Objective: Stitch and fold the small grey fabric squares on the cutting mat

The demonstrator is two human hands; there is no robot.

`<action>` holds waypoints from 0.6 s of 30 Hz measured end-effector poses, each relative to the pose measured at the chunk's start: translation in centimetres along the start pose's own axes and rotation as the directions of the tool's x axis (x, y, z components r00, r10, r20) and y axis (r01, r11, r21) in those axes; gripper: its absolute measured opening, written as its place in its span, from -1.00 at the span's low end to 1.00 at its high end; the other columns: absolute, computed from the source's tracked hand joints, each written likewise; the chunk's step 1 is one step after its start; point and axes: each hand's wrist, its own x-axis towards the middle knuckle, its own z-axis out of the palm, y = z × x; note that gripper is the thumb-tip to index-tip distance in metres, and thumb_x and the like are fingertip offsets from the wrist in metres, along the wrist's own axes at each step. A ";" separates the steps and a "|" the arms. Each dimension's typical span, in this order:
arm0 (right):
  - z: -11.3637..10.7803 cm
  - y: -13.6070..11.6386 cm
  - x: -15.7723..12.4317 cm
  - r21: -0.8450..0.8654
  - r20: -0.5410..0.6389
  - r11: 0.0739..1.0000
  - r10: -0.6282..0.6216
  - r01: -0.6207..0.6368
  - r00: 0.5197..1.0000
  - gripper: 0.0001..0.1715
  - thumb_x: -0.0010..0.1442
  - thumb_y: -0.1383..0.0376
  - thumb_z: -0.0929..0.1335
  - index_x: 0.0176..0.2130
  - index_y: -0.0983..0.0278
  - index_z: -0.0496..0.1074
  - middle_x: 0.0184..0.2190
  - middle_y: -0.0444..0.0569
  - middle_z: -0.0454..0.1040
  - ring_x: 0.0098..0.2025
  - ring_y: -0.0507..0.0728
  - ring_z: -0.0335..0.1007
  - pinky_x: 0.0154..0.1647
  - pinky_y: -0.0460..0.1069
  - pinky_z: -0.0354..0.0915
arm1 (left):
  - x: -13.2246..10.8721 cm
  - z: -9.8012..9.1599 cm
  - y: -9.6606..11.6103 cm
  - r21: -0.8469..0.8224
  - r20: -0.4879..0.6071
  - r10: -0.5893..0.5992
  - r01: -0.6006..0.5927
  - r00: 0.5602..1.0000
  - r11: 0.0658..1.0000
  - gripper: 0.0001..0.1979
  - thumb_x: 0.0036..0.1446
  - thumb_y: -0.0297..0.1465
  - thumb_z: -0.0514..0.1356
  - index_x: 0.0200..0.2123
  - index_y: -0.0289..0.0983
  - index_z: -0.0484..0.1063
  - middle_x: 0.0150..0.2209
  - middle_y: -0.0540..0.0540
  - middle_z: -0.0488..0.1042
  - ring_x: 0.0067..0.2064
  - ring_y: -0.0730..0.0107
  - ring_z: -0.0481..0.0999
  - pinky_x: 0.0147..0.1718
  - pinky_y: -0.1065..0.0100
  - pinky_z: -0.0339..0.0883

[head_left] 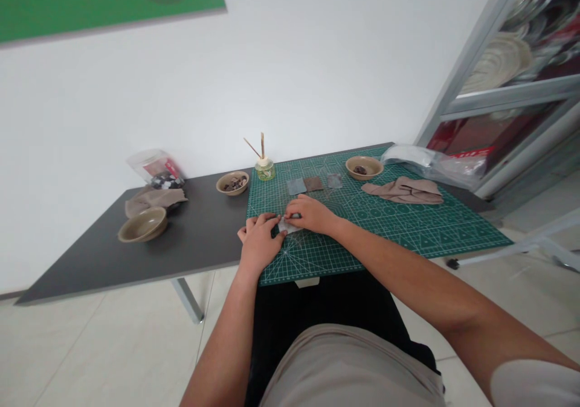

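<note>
A small pale grey square piece (289,226) lies on the green cutting mat (317,259) between my hands. My left hand (261,243) rests at its left side, with thumb and forefinger holding its edge and the other fingers bent on the mat. My right hand (313,215) is closed in a pinch over the piece's upper part; what its fingertips hold is too small to make out. Just beyond my hands are a blue-grey square (296,186), a brown square (313,183) and a clear-looking grey square (335,181).
A bowl of dark and light bits (232,183) and a reed diffuser (264,168) stand at the back. On the right are another bowl (364,168), a brown cloth (403,191) and plastic wrapping (435,164). A tilted bowl (142,224), cloth (154,198) and bag (156,166) sit left.
</note>
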 end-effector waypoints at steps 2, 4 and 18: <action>0.0 -0.4 0.0 0.050 0.030 0.997 -0.052 0.051 0.998 -0.92 0.20 0.32 0.42 -0.36 0.27 0.50 -0.29 -0.07 0.55 -0.23 0.10 0.36 -0.02 0.05 0.13 | 0.0 0.0 0.0 0.001 -0.006 -0.002 0.002 1.000 1.000 -0.65 0.22 -0.16 0.14 0.05 0.00 0.51 0.22 -0.03 0.41 0.19 -0.01 0.25 0.08 -0.04 0.12; -0.1 -0.5 -0.1 0.063 0.040 0.996 -0.064 0.062 0.997 -0.91 0.14 0.33 0.46 -0.40 0.27 0.49 -0.34 -0.11 0.53 -0.26 0.09 0.35 -0.04 0.04 0.14 | -0.1 0.0 0.0 0.002 -0.006 0.006 -0.006 1.000 1.000 -0.64 0.23 -0.16 0.14 0.06 -0.01 0.51 0.22 -0.04 0.40 0.19 0.00 0.26 0.08 -0.04 0.12; 0.2 -0.1 -0.5 -0.056 -0.035 0.998 -0.004 0.002 0.999 -0.86 0.14 0.30 0.46 -0.42 0.29 0.47 -0.38 -0.07 0.49 -0.29 0.11 0.30 -0.11 0.02 0.13 | 0.0 0.0 0.1 -0.011 -0.005 -0.005 0.005 1.000 1.000 -0.65 0.22 -0.18 0.16 0.05 -0.05 0.50 0.21 -0.09 0.42 0.19 -0.04 0.27 0.07 -0.06 0.13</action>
